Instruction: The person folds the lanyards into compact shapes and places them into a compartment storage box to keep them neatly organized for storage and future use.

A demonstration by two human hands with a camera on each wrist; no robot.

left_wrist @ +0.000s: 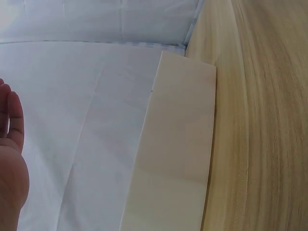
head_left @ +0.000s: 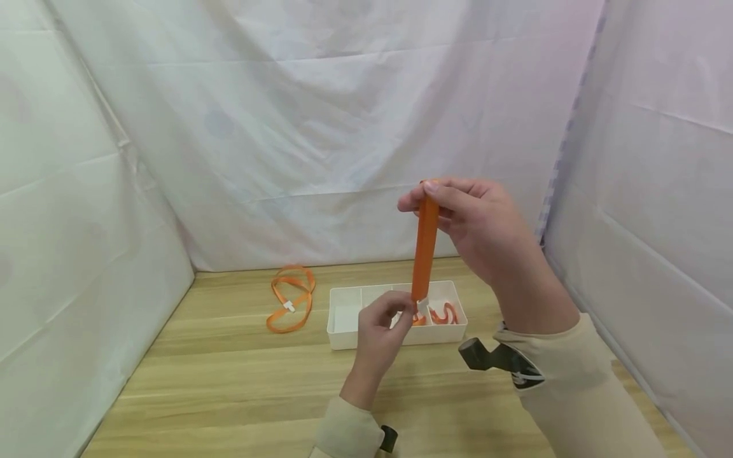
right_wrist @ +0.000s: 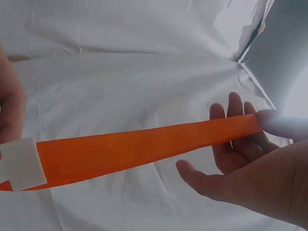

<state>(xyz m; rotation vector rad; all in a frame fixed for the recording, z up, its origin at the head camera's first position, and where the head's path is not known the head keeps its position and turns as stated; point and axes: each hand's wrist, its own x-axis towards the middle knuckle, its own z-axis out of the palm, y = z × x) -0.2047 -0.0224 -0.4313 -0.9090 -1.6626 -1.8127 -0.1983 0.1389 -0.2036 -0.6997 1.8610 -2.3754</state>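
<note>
Our right hand pinches the top of an orange lanyard, and our left hand pinches near its lower end, by the white clip. It hangs at centre frame, not yet in the white box below. Orange straps already lie in the box's two right-hand compartments; a loose lanyard left of centre on the bench remains, so we judge the work partly done.

Right hand up high, thumb pinching against the fingers, right forearm angled up and left from lower right. Left hand lower, fingers curled, also in a thumb-and-fingertip pinch; left forearm rising from bottom centre. Hands apart, right one above left.
</note>
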